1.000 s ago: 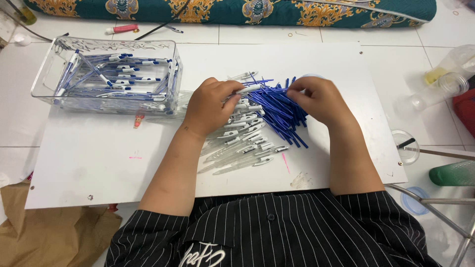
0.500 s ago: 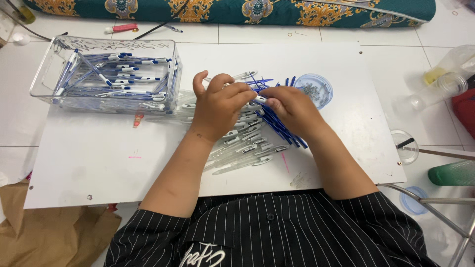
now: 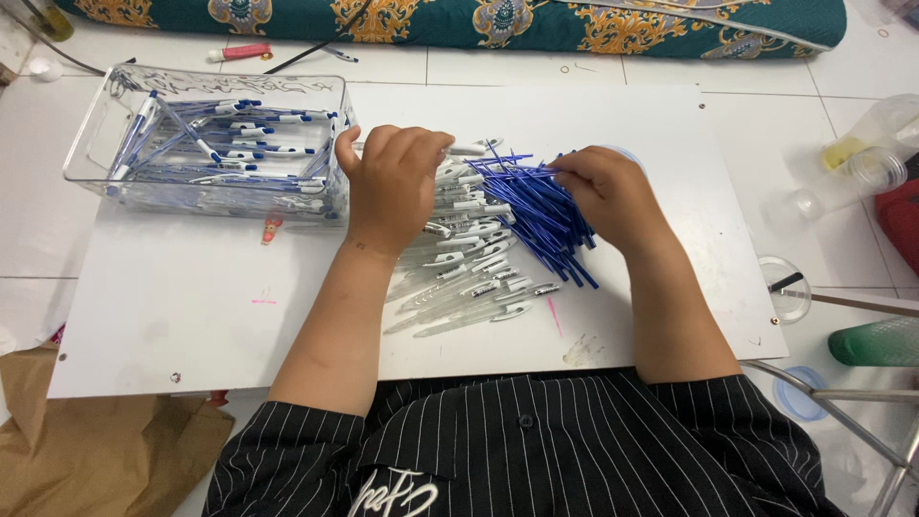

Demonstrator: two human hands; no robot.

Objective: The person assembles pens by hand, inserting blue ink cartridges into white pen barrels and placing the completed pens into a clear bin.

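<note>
By the white surface (image 3: pixel 191 316)'s far-left corner, the clear plastic bin (image 3: pixel 96 144) neighbours the left hand (image 3: pixel 392 187) gripping a clear pen barrel (image 3: pixel 469 150); the right hand (image 3: pixel 608 196) pinches thin blue refills (image 3: pixel 536 215).

tray (image 3: pixel 96 144) of pens: board's (image 3: pixel 191 316) left | barrels (image 3: pixel 459 278) centre (refills (image 3: pixel 536 211) just right)

Two hands, left (image 3: pixel 392 187) and right (image 3: pixel 608 196), over one white worktop (image 3: pixel 191 306). One clear plastic tray (image 3: pixel 96 158) holds assembled pens, too tangled to count. One heap of clear pen barrels (image 3: pixel 469 278), well over a dozen. One heap of blue refills (image 3: pixel 536 215), too many to count. One green bottle (image 3: pixel 876 342)
</note>
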